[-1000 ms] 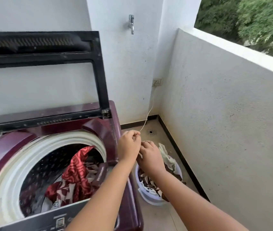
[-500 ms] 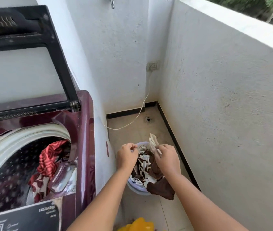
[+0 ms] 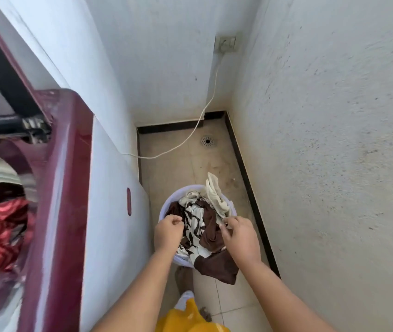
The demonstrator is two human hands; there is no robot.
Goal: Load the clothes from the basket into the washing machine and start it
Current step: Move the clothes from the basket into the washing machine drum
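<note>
head view looks steeply down into a narrow corner between pale walls. the basket [image 3: 178,190], a round lilac tub, stands on the tiled floor [image 3: 173,168] just beside the white side panel of the washing machine [image 3: 68,164]. the basket is heaped with clothes [image 3: 196,224]: a brown-and-white patterned piece in the middle, a cream cloth [image 3: 214,195] standing up over the far rim, and a dark brown cloth [image 3: 217,267] spilling over the near rim towards the floor.

both hands are down at the basket, apart from each other with the heap between them. the left hand [image 3: 169,233] is balled at the left rim, fingers curled in tight against the pile; whether any fabric is caught inside the fist cannot be told. the right hand [image 3: 239,238] sits over the right side of the heap, thumb and fingers pinching the lower edge of the cream cloth.

at the left edge the machine's maroon top shows, its lid [image 3: 3,75] raised, and a red patterned cloth [image 3: 1,233] lies inside the drum, blurred. a white cord [image 3: 200,125] runs from a wall socket [image 3: 226,44] down across the corner to behind the machine. a round floor drain [image 3: 207,141] sits near the far skirting. a yellow garment [image 3: 190,319] shows at the bottom edge.
</note>
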